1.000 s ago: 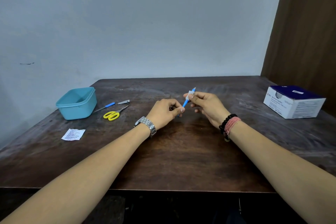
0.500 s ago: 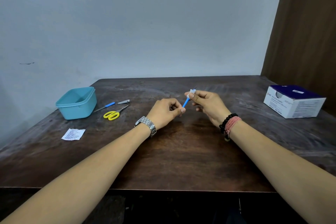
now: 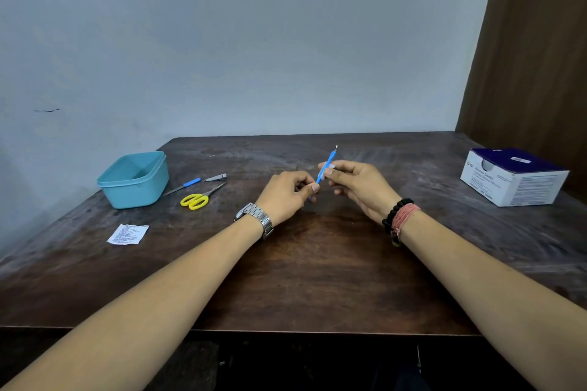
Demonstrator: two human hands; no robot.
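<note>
A thin blue-handled tool with a small metal tip stands tilted above the middle of the dark wooden table. My left hand, with a metal watch on the wrist, pinches its lower end between thumb and fingers. My right hand, with a bead and a pink bracelet on the wrist, pinches a small white wipe round the middle of the handle. The lower tip of the tool is hidden behind my left fingers.
At the left stand a teal plastic tub, a second blue-handled tool, a nail clipper and yellow scissors. A torn white sachet lies nearer me. A white and blue box of swabs sits at the right.
My right hand with the wipe has slid down the handle, so more of the blue shaft and the metal tip now show above it. The left hand has barely moved.
</note>
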